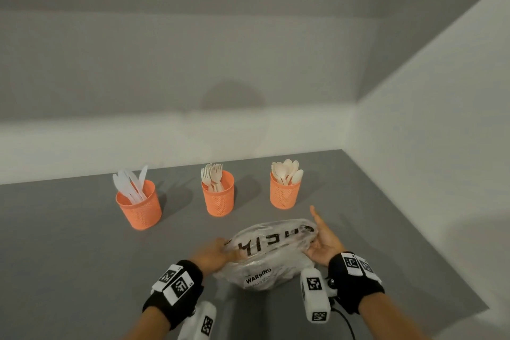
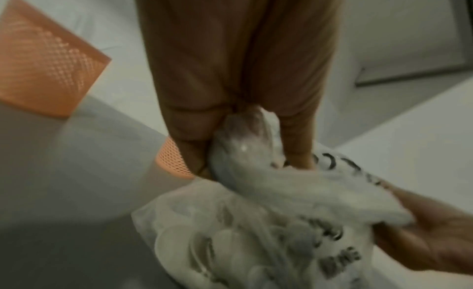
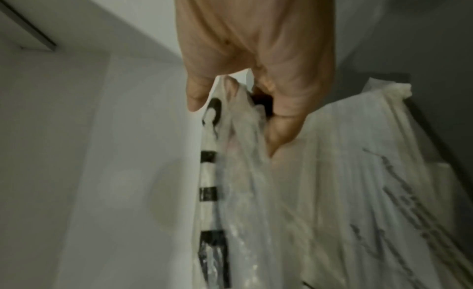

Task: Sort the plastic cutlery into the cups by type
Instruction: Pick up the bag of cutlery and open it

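Three orange mesh cups stand in a row on the grey table (image 1: pixel 69 243): the left cup (image 1: pixel 139 205) holds white knives, the middle cup (image 1: pixel 218 194) holds forks, the right cup (image 1: pixel 285 192) holds spoons. In front of them lies a clear plastic bag (image 1: pixel 271 251) with black print and pale cutlery inside. My left hand (image 1: pixel 214 254) grips the bag's left end (image 2: pixel 245 143) with curled fingers. My right hand (image 1: pixel 323 243) pinches the bag's right end (image 3: pixel 238 115) between thumb and fingers, with the forefinger pointing up.
White walls close off the table at the back and the right. Bare grey tabletop lies left of the bag and between the cups. Wrist cameras with black-and-white markers (image 1: pixel 314 292) hang under both wrists.
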The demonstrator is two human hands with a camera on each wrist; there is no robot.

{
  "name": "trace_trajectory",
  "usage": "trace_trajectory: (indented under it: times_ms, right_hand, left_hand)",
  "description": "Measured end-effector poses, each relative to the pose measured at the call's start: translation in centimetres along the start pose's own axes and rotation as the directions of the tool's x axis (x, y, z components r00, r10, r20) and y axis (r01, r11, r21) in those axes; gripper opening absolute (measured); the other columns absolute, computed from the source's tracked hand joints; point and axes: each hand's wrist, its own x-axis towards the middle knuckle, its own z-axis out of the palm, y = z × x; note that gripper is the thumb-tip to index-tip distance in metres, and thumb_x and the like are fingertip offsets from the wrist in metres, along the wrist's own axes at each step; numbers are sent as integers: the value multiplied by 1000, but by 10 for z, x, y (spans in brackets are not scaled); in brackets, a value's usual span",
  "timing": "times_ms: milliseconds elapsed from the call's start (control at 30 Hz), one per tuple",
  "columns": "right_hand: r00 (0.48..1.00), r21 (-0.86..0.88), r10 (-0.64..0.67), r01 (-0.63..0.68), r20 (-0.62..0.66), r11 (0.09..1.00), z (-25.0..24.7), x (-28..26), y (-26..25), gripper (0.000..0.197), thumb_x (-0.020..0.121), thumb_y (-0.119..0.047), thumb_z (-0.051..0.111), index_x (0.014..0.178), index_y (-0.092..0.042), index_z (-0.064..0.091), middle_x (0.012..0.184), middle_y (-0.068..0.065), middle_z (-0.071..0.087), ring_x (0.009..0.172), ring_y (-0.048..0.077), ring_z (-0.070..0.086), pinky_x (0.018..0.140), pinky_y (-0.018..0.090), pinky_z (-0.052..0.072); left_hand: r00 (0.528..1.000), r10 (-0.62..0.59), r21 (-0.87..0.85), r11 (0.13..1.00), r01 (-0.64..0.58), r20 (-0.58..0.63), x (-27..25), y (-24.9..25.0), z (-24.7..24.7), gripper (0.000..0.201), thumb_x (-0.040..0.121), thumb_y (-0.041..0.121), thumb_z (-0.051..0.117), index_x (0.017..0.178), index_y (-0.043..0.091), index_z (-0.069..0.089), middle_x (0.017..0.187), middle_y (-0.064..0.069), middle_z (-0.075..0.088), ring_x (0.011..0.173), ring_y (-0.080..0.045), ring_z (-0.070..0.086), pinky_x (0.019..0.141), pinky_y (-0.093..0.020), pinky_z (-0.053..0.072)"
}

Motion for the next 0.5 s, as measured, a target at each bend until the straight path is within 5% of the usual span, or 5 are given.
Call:
trace_trajectory:
  times_ms: [100,167,267,400,500]
  right_hand:
    - [997,-112,53,-46,60,993,2,0,10,65,84,-62,44,97,-2,63,77,21,72,63,30,71,57,37,57]
    - [995,-209,84,-73,45,975,0,-4,15,66,85,-62,41,96,-1,64,76,22,72,60,30,71,55,35,57]
    - [1000,-403,-3,12,22,915,-2,-3,17,64,79,-66,49,99,-7,65,91,18,73,77,28,72,80,40,52]
    - [894,-840,-430,327,126,432,0,-7,17,80,60,-70,67,114,-12,56,114,5,62,99,13,55,90,25,41]
    - [866,-940,-378,340,327,-33,7,-14,27,82,72,-63,63,137,-19,37,131,-1,47,120,16,47,97,26,37]
  left_hand:
    - [985,-163,-261,955,142,-64,1,1,1,36,86,45,56,84,11,67,73,-4,71,61,-15,65,62,-27,53]
    - [961,-275,-608,764,214,-7,2,0,1,32,86,36,60,89,5,67,75,-11,72,61,-22,69,57,-30,57]
    - [932,-358,-654,719,235,-59,5,2,2,38,74,40,68,96,9,64,81,-9,67,78,-23,62,71,-30,50]
    - [880,-142,-138,986,88,-453,1,17,12,48,91,47,48,115,6,55,114,-13,58,95,-24,53,92,-33,40]
    - [839,343,522,849,-85,-422,-5,10,27,79,82,67,41,141,15,31,144,-5,31,128,-23,41,105,-38,37]
